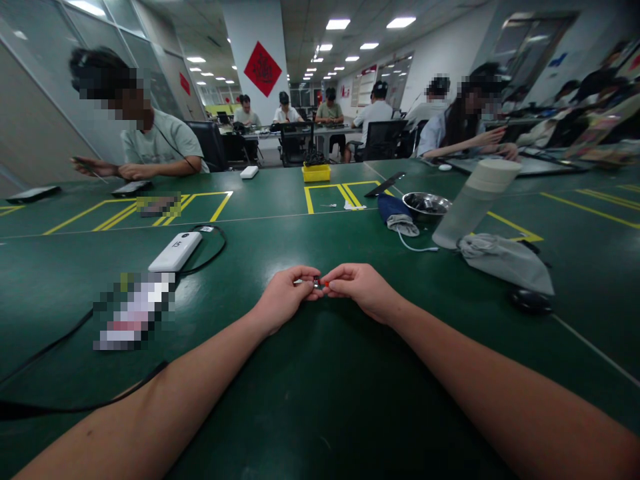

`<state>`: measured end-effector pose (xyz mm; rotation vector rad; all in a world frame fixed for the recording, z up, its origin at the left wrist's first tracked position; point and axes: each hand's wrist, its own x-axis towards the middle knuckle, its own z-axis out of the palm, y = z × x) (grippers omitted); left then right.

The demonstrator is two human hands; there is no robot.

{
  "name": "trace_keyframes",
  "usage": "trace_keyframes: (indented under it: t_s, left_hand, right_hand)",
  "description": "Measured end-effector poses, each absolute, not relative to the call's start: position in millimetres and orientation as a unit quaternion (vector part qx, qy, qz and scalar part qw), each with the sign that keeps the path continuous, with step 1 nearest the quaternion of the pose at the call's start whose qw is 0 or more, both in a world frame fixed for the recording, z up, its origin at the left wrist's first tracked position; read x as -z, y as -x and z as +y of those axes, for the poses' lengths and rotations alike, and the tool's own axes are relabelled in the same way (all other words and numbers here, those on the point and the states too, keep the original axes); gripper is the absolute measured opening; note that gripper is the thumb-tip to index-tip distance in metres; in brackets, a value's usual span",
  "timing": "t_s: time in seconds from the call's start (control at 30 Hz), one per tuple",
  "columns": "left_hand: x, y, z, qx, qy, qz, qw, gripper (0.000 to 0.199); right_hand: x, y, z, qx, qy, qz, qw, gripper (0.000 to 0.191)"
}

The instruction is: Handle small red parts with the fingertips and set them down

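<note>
Clearly the green counter (260, 233) fills most of what I see, marked farther back with yellow tape. Across it, a co-worker at the left (165, 143) and a co-worker at the right (440, 137) sit with their hands raised over the far part, and more people sit beyond.

Over to the right stands a tall frosted bottle (473, 210), the biggest thing in the way on that side. A grey pouch (505, 260) lies at its foot. On the opposite side, near the left forearm, lies a flat thing (133, 320) too blurred to name.

Between these two sides, the left hand (287, 293) and the right hand (363, 287) almost meet above a bare stretch, each with thumb and fingers pinched together.

Just left of the bottle is a metal bowl (427, 215), with a blue pouch (391, 210) close beside it, trailing a pale string. A white box (175, 252) rests just beyond the blurred thing, a black cord (220, 250) curling around its end. Farther back, a yellow tray (316, 175) holds dark bits, and a black mouse (531, 301) sits right by the grey pouch.

Tiniest of all, a shiny metal piece (317, 283) is nipped in the left fingertips, and a red bit (327, 284) in the right ones, just beside it; whether the two touch, I can't tell.
</note>
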<state>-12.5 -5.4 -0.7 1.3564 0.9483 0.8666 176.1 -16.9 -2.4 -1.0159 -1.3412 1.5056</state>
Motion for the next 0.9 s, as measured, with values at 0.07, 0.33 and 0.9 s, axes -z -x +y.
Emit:
trace_keyframes:
  t_s: [0.07,0.33,0.9]
  left_hand:
    - [0.3,12.1,-6.1,-0.373,-0.590,0.411,0.586,0.026]
    - [-1.9,11.0,-6.1,-0.354,-0.615,0.408,0.574,0.024]
    - [-1.0,13.6,-7.4,-0.349,-0.639,0.418,0.544,0.030]
  right_hand:
    - [1.9,-175.9,-17.3,-0.601,0.408,-0.535,0.431,0.021]
    - [-0.8,-173.8,-18.2,-0.585,0.420,-0.538,0.438,0.017]
    - [-2.1,-171.9,-19.1,-0.592,0.419,-0.544,0.421,0.015]
